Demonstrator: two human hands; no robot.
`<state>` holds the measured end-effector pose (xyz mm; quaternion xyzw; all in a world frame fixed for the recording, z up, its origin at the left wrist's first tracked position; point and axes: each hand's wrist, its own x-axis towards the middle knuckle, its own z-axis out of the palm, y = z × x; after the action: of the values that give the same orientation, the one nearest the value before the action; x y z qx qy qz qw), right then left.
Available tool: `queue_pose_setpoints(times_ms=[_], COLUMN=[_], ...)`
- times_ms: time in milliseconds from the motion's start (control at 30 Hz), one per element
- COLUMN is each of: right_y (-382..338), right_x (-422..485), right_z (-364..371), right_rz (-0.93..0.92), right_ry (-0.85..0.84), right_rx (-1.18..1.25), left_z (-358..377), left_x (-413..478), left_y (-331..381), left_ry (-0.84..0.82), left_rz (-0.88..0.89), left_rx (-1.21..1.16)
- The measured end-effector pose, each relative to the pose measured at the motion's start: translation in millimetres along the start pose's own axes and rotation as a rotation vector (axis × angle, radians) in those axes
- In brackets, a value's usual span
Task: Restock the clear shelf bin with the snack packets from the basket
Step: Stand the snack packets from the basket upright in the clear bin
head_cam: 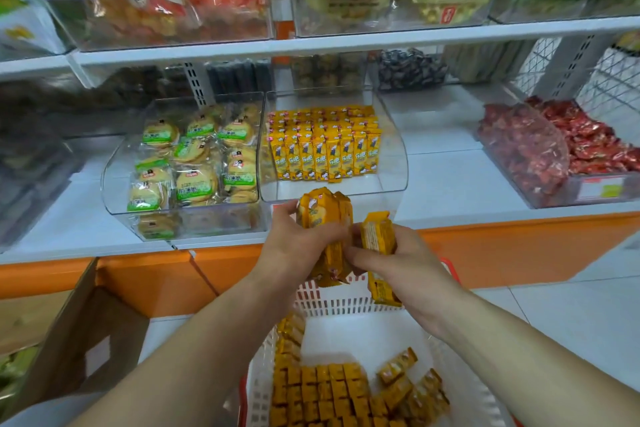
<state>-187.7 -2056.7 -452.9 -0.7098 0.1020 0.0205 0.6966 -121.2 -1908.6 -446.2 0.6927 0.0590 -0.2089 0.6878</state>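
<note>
A view from a head-worn camera looks down at two bare forearms reaching toward a shop shelf. The left hand (294,246) has its fingers closed around an upright bundle of yellow snack packets (325,218), held just below the front edge of the clear shelf bin (394,163). The right hand (394,260) sits beside it, touching the same bundle with its fingertips while its fingers grip a second small stack of yellow packets (377,236) that runs down under the palm. The clear shelf bin stands at the middle of the white shelf (446,184) and holds neat upright rows of matching yellow packets (325,146), filling the back and middle, with bare floor at the front. Below the hands is the white plastic basket (332,298) with slotted walls and a red rim; more yellow packets (332,392) lie inside it, many packed in rows at the left and a few loose at the right. To the left of the middle bin, another clear bin (114,191) holds round biscuits in green-labelled wrappers (194,163). To the right, well apart, a bin of red-wrapped sweets (561,149) sits on the same shelf. A brown cardboard box (86,340) stands on the floor at lower left.
</note>
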Motion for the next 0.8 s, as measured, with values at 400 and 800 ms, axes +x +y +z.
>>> queue_pose_setpoints(times_ms=[400, 800], right_y=[-8, -20], right_x=[17, 18], right_z=[-6, -21], right_rz=[0.015, 0.061], right_ry=[-0.001, -0.010], right_rx=[-0.046, 0.243], left_z=[-18, -37], left_x=[10, 4], left_y=[8, 20], left_ry=[-0.016, -0.027], left_rz=[0.062, 0.115], left_rx=[0.047, 0.121])
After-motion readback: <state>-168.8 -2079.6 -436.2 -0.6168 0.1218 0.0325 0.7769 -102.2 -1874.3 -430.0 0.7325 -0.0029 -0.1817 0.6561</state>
